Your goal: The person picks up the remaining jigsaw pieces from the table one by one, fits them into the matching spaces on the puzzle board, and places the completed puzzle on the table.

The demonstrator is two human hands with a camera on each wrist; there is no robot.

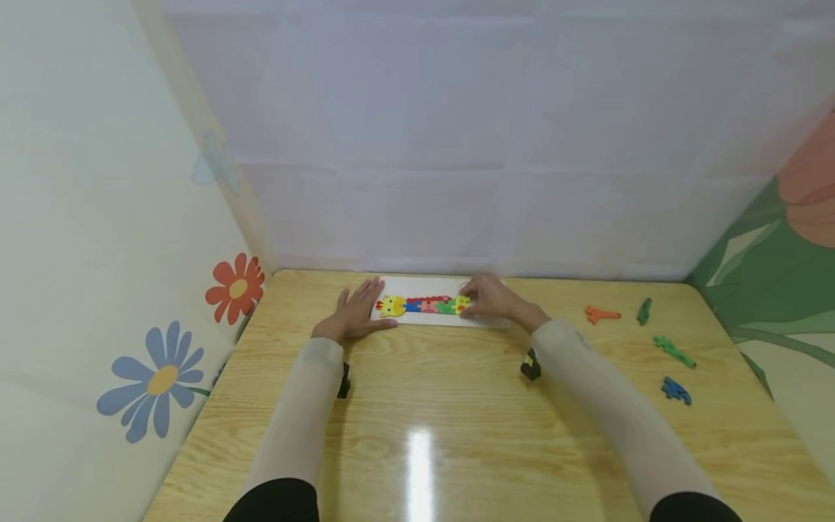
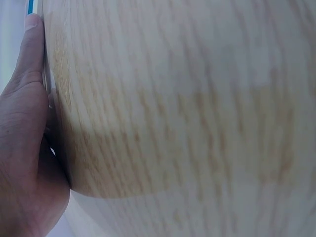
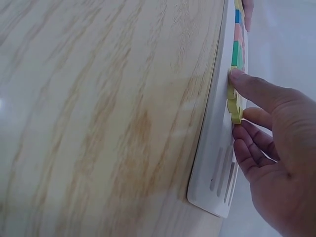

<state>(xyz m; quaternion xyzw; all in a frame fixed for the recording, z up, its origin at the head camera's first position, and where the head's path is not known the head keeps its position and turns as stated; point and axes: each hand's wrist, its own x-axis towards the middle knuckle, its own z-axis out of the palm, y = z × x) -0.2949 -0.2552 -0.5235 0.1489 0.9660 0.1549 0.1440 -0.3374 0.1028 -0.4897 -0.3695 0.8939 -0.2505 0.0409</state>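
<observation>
A giraffe puzzle (image 1: 427,305) of yellow, blue, pink, green and red pieces lies on a white board (image 1: 424,285) near the table's back edge. My left hand (image 1: 355,310) rests at the board's left end, beside the yellow giraffe head, with fingers extended. At the other end, my right hand (image 1: 493,297) pinches the yellow end piece (image 3: 232,103) between thumb and fingers. That piece sits against the green one (image 3: 236,53) in the right wrist view. In the left wrist view, only part of the left hand (image 2: 27,128) shows beside the tabletop.
On the table's right side lie an orange animal figure (image 1: 601,314), a dark green one (image 1: 644,312), a light green one (image 1: 675,351) and a blue one (image 1: 676,390). A white wall covering (image 1: 391,181) stands directly behind the wooden table (image 1: 430,391).
</observation>
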